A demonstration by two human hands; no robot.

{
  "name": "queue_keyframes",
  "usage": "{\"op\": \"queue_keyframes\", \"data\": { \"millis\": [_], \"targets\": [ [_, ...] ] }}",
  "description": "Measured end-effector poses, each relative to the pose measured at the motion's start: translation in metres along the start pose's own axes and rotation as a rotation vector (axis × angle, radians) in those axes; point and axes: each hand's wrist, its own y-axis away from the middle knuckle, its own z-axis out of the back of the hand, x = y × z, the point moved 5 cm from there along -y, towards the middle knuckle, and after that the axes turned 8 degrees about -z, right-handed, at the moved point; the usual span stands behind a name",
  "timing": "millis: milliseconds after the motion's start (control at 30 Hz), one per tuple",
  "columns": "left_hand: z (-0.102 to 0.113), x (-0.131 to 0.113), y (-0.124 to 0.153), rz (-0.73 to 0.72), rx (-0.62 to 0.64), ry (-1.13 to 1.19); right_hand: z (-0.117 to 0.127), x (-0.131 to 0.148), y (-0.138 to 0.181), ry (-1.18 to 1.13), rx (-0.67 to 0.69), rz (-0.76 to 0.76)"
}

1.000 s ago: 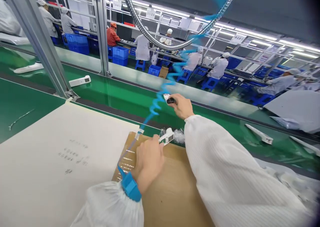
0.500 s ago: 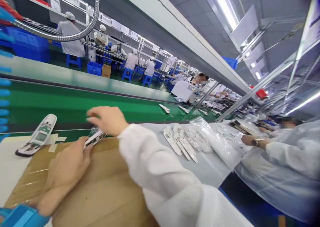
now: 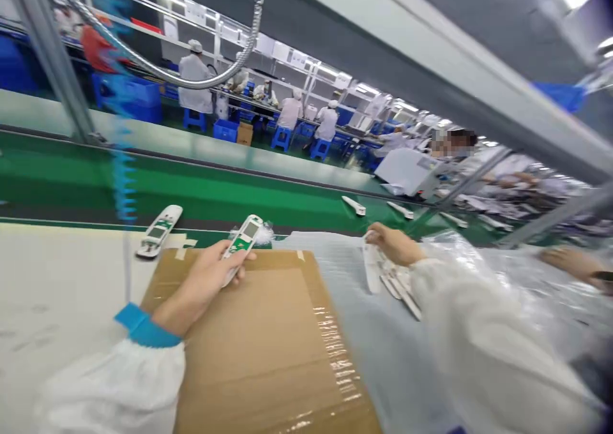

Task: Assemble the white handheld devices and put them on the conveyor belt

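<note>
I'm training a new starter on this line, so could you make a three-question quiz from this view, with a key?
1. Short answer: On which of the person's wrists is the blue band?

2. True or false: The left hand holds a white device whose green circuit board is exposed.

3. Multiple choice: What are the fingers of the right hand at?
A) A blue crate
B) The upper end of a white piece
C) The metal hose

Key:
1. The left.
2. True; the board shows beside a small screen.
3. B; blur hides whether the piece is actually gripped.
</note>
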Motion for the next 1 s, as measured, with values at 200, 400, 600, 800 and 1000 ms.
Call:
{"op": "queue_keyframes", "data": {
  "millis": [200, 400, 600, 800, 1000],
  "targets": [
    [0.005, 0.004, -0.006, -0.046, -0.089, -0.081, 0.015, 0.075, 0.014, -0.752, -0.029, 0.093],
    [0.016, 0.002, -0.009, -0.318, -0.178, -0.276, -0.05, 0.199, 0.062, -1.439, 0.435, 0.134],
    [0.009, 0.008, -0.006, -0.37, -0.064, -0.511, -0.081, 0.23, 0.084, -1.788, 0.684, 0.244],
    [-0.01, 0.001, 0.004, -0.403, -0.057, -0.644, -0.082, 0.233, 0.086, -1.901, 0.537, 0.22],
    [-0.043, 0.013, 0.01, -0.326, 0.207, -1.135, -0.088, 0.244, 0.098, -2.314, 0.837, -0.259]
  ]
}}
